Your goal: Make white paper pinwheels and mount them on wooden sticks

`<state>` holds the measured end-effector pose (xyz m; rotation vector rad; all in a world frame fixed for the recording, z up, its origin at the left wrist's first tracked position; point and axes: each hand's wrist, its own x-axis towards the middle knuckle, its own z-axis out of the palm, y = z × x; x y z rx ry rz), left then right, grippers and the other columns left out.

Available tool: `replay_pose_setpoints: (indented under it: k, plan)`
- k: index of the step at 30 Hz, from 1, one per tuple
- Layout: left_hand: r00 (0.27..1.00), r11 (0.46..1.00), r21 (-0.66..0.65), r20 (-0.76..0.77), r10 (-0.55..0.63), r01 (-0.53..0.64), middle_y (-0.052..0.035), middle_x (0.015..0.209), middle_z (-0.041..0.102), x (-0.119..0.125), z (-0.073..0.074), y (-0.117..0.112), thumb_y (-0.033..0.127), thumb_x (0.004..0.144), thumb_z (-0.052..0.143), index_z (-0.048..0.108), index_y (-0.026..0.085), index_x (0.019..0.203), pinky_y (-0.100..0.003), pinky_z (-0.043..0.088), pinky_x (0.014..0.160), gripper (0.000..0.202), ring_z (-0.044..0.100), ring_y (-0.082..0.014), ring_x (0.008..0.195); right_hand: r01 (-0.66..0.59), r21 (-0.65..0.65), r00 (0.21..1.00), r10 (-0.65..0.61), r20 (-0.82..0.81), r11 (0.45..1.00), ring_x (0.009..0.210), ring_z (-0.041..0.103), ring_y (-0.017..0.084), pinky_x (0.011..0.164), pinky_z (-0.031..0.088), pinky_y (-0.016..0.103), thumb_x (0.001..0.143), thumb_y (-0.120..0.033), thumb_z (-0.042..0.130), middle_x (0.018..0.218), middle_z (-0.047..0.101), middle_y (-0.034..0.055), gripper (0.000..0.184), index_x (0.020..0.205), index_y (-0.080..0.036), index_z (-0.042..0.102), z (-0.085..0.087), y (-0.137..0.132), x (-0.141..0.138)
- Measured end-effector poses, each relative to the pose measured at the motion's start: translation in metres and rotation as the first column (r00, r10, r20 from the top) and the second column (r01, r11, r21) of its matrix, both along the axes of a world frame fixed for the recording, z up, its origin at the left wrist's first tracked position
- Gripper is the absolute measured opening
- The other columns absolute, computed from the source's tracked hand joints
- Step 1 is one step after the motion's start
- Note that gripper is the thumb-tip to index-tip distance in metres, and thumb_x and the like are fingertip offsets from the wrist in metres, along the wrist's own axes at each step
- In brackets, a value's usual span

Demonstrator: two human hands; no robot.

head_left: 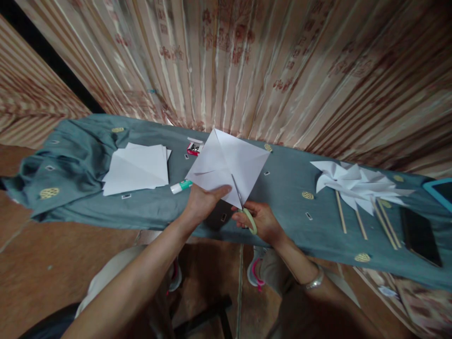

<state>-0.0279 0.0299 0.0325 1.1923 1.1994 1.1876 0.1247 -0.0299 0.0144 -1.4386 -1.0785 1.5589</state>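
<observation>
My left hand (pixel 203 201) pinches the lower edge of a creased white paper square (pixel 229 162), held tilted above the table with its thumb on top. My right hand (pixel 260 220) grips scissors (pixel 245 212) with pale green handles. The blades point up into the paper's lower corner along a diagonal crease. A glue stick (pixel 181 186) with a teal band lies on the cloth just left of the held sheet.
A stack of white paper sheets (pixel 139 169) lies at left on the teal tablecloth (pixel 289 197). Finished white pinwheels (pixel 356 183) on wooden sticks lie at right, next to a dark phone (pixel 420 235). A small red object (pixel 193 149) sits behind the paper. Striped curtain behind.
</observation>
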Motion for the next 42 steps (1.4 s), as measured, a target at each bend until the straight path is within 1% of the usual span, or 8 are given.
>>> replay_pose_setpoints:
  k: [10,15,21,29,33,37,40,42]
  plan:
    - [0.999,1.0,-0.019,-0.041,-0.02,0.019,-0.0057,0.087,0.072,-0.001,0.003,-0.002,0.026,0.057,0.075,0.066,0.016,0.082,-0.031,0.052,0.076,0.028,0.065,-0.0212,0.079,-0.021,0.062,1.0,0.019,0.024,0.998,0.047,0.049,0.009,0.047,0.039,0.023,0.055,-0.052,0.081,0.052,0.06,-0.0023,0.043,0.073,-0.014,0.07,-0.001,-0.001,0.001]
    - [1.0,0.999,-0.034,0.01,-0.005,0.005,-0.0064,0.088,0.073,0.0,0.004,-0.002,0.026,0.056,0.077,0.066,0.017,0.083,-0.032,0.052,0.076,0.03,0.065,-0.0229,0.081,-0.011,0.043,1.0,0.012,-0.013,0.999,0.046,0.048,0.009,0.047,0.039,0.024,0.052,-0.052,0.082,0.051,0.059,-0.0024,0.044,0.073,-0.015,0.069,0.001,0.0,-0.001]
    - [0.999,0.998,-0.058,0.046,0.005,-0.002,-0.0064,0.083,0.073,0.0,0.006,-0.003,0.023,0.053,0.079,0.067,0.017,0.078,-0.032,0.051,0.072,0.028,0.065,-0.0238,0.079,0.0,0.024,1.0,0.001,-0.021,1.0,0.045,0.048,0.009,0.045,0.038,0.024,0.05,-0.051,0.084,0.05,0.058,-0.0029,0.043,0.07,-0.015,0.069,0.002,0.0,-0.001]
    - [1.0,0.999,-0.032,0.009,-0.008,0.008,-0.0067,0.086,0.073,-0.001,0.005,-0.003,0.025,0.058,0.077,0.068,0.017,0.081,-0.034,0.052,0.076,0.026,0.065,-0.0241,0.081,-0.007,0.028,1.0,0.007,-0.018,1.0,0.044,0.047,0.009,0.045,0.037,0.023,0.051,-0.047,0.084,0.049,0.057,-0.0036,0.041,0.07,-0.015,0.069,0.002,0.0,-0.001]
    - [1.0,1.0,-0.027,-0.009,-0.016,0.015,-0.0073,0.087,0.073,-0.002,0.006,-0.003,0.027,0.057,0.078,0.068,0.017,0.082,-0.036,0.052,0.079,0.029,0.065,-0.0253,0.082,-0.009,0.038,1.0,0.01,-0.01,0.999,0.047,0.049,0.01,0.047,0.039,0.024,0.053,-0.047,0.083,0.051,0.058,-0.0026,0.041,0.073,-0.015,0.068,-0.004,-0.001,0.0]
    - [0.999,1.0,-0.016,0.034,0.012,-0.011,-0.0084,0.089,0.073,-0.003,0.009,-0.001,0.028,0.054,0.081,0.068,0.015,0.082,-0.037,0.053,0.081,0.034,0.066,-0.0271,0.085,-0.125,0.062,0.988,0.118,0.103,0.99,0.052,0.054,0.011,0.05,0.039,0.023,0.064,-0.05,0.076,0.061,0.063,-0.0011,0.042,0.087,-0.016,0.068,-0.009,-0.003,0.004]
    - [0.996,0.999,-0.046,0.092,0.023,-0.019,-0.009,0.085,0.072,-0.008,0.01,0.004,0.028,0.055,0.079,0.068,0.013,0.078,-0.038,0.053,0.078,0.029,0.066,-0.0275,0.082,-0.285,0.077,0.94,0.262,0.218,0.956,0.056,0.055,0.011,0.054,0.039,0.023,0.069,-0.046,0.073,0.066,0.063,-0.0018,0.038,0.092,-0.017,0.066,-0.005,-0.004,0.006]
    - [0.988,0.998,-0.057,0.151,0.029,-0.02,-0.008,0.083,0.072,-0.013,0.01,0.009,0.026,0.055,0.078,0.068,0.013,0.076,-0.037,0.053,0.078,0.027,0.066,-0.026,0.079,-0.362,0.064,0.912,0.34,0.228,0.93,0.06,0.057,0.012,0.057,0.041,0.024,0.068,-0.044,0.073,0.069,0.064,-0.0016,0.036,0.091,-0.018,0.066,0.0,-0.003,0.01]
